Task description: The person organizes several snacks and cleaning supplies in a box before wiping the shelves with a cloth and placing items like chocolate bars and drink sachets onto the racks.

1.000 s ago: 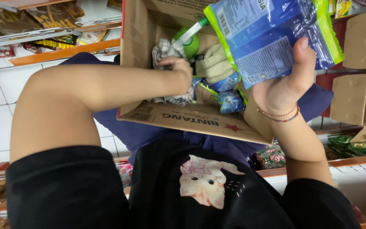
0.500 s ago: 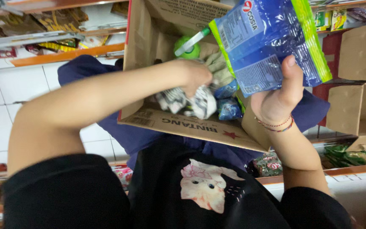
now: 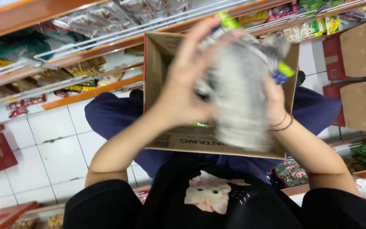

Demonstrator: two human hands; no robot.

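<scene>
Our left hand (image 3: 191,91) is raised in front of us, palm turned toward the middle, fingers long and spread upward, the thumb side facing us. Our left forearm runs down and to the left, elbow bent and bare below a black sleeve. Our right hand (image 3: 274,99) stands opposite it, fingers pointing up and partly hidden, blurred with motion. Thin bracelets circle our right wrist (image 3: 282,124). Our right forearm slopes down to the right, elbow bent, into a black sleeve. Both hands face each other, near together.
</scene>
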